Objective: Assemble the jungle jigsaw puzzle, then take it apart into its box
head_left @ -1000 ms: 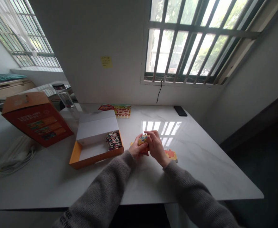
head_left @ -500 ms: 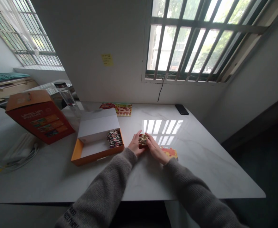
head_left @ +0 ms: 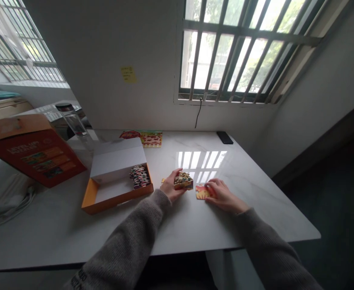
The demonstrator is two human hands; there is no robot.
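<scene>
My left hand (head_left: 171, 187) is wrapped round a stack of puzzle pieces (head_left: 184, 181) just above or on the table; the gap beneath is hard to judge. To its right, my right hand (head_left: 222, 194) has its fingers closed on the edge of a yellow and red puzzle piece (head_left: 201, 192) that lies at table level. How many pieces are under those fingers I cannot tell. Left of my hands stands an opened orange box (head_left: 87, 201) with a white lid. More puzzle pieces (head_left: 139, 177) are packed on edge in its right end.
A colourful puzzle picture (head_left: 151, 139) lies by the wall, with a black phone (head_left: 224, 137) farther right. On the left are a tall red carton (head_left: 44, 155), a glass bottle (head_left: 74, 121) and a white power strip with cable (head_left: 12, 197).
My hands have parted: the right has left the stack and moved right onto the yellow and red piece. The left still holds the stack. The whole view has shifted slightly.
</scene>
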